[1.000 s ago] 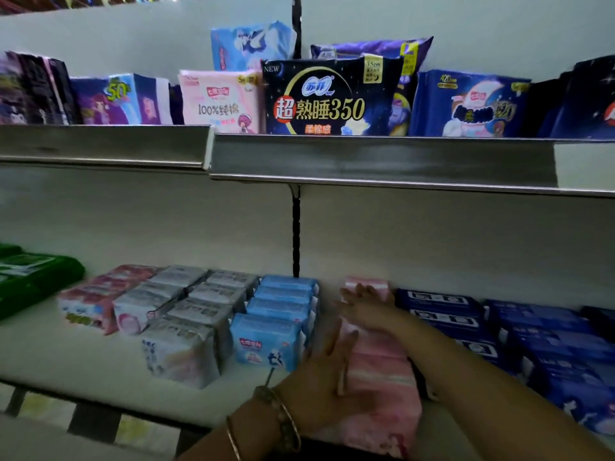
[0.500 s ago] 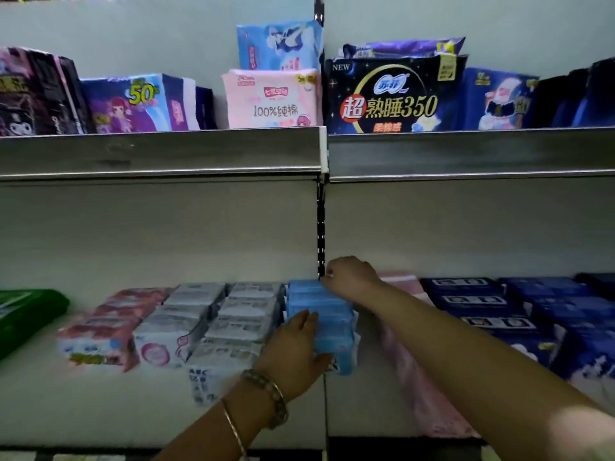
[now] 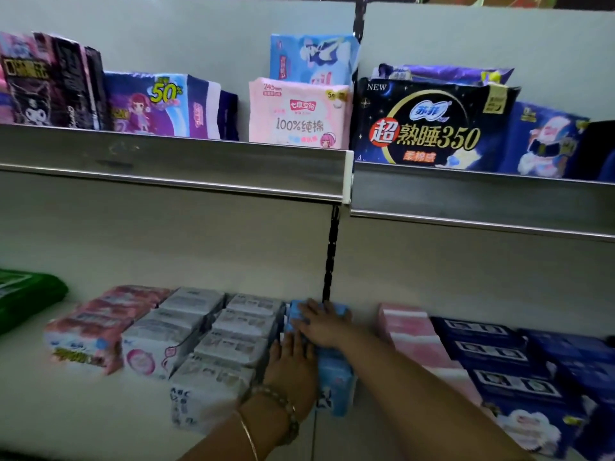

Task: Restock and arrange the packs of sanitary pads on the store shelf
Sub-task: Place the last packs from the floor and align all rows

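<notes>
A row of light blue pad packs point(image 3: 336, 380) runs front to back on the lower shelf point(image 3: 83, 410). My left hand point(image 3: 291, 367), with bracelets at the wrist, lies flat with straight fingers against the front left part of this row. My right hand point(image 3: 321, 322) rests with spread fingers on top of the rear blue packs. White packs point(image 3: 229, 354) stand in rows just left of the blue ones. A pink row point(image 3: 419, 341) lies to the right, across a small gap.
Dark blue packs point(image 3: 499, 367) fill the lower shelf's right end; pink-white packs point(image 3: 96, 331) and a green pack point(image 3: 23, 294) sit at left. The upper shelf point(image 3: 199, 164) carries upright packs, among them a black 350 pack point(image 3: 429, 128) and a pink one point(image 3: 299, 118).
Both hands left the pink row and moved left onto the blue row. My right hand has flattened on the rear packs; my left slid up along the front ones.
</notes>
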The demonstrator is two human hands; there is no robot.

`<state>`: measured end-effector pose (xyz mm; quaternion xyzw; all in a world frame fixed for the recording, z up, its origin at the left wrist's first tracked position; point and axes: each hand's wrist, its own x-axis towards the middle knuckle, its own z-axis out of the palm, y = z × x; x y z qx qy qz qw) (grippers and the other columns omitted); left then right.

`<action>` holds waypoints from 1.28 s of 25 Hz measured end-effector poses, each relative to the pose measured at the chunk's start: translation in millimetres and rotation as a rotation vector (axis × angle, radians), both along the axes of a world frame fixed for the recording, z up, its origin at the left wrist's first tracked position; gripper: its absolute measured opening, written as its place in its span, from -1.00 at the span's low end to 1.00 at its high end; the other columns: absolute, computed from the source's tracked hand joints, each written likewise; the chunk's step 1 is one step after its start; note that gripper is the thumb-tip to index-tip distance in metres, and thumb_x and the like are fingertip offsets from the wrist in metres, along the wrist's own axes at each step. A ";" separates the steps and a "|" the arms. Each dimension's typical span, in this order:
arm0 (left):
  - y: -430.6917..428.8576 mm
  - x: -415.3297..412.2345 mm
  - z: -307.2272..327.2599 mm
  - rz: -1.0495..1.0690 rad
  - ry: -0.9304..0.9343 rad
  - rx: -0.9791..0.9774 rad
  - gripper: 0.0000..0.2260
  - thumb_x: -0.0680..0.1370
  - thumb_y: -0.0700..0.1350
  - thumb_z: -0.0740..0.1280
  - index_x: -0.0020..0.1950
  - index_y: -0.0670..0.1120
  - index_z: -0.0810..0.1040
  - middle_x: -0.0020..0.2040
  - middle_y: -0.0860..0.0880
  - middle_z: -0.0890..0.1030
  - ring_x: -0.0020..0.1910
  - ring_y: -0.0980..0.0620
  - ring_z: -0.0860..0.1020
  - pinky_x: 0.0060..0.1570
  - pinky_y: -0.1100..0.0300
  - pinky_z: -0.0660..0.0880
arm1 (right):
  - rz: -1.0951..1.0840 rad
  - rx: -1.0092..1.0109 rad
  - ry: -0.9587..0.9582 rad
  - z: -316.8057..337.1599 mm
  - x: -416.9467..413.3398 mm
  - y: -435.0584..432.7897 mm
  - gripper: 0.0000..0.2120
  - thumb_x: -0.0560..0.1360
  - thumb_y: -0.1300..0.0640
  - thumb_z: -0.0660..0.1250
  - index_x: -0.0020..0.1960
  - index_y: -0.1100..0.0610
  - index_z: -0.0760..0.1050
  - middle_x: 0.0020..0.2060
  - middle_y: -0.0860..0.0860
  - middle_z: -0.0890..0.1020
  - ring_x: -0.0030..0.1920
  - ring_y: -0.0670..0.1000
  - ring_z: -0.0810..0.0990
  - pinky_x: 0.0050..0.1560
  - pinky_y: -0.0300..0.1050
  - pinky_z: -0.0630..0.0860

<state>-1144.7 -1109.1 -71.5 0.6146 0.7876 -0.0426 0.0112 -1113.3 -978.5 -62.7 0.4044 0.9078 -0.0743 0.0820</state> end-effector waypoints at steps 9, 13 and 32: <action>2.4 9.8 -4.9 0.016 0.002 0.040 -0.39 0.62 0.01 0.09 0.52 -0.20 -0.15 0.53 -0.21 -0.14 0.51 -0.18 -0.14 0.46 -0.04 -0.14 | 0.028 -0.040 0.010 0.7 4.6 4.2 -0.43 0.59 -0.25 -0.15 0.53 -0.08 -0.11 0.53 -0.07 -0.11 0.52 0.11 -0.12 0.43 0.32 -0.15; 1.7 18.5 -7.3 0.004 0.005 0.050 -0.35 0.61 0.05 0.11 0.51 -0.20 -0.16 0.53 -0.22 -0.15 0.51 -0.18 -0.15 0.46 -0.03 -0.15 | 0.045 -0.062 -0.007 0.6 11.5 7.6 -0.42 0.59 -0.24 -0.13 0.54 -0.03 -0.10 0.54 -0.04 -0.10 0.52 0.12 -0.09 0.47 0.23 -0.10; 15.3 39.3 -9.1 -0.034 0.038 0.041 -0.37 0.62 0.06 0.06 0.51 -0.21 -0.19 0.51 -0.26 -0.18 0.50 -0.21 -0.17 0.45 -0.04 -0.16 | 0.046 -0.089 -0.040 13.0 32.0 12.8 -0.44 0.62 -0.16 -0.09 0.54 -0.01 -0.14 0.53 -0.05 -0.14 0.51 0.19 -0.11 0.46 0.24 -0.10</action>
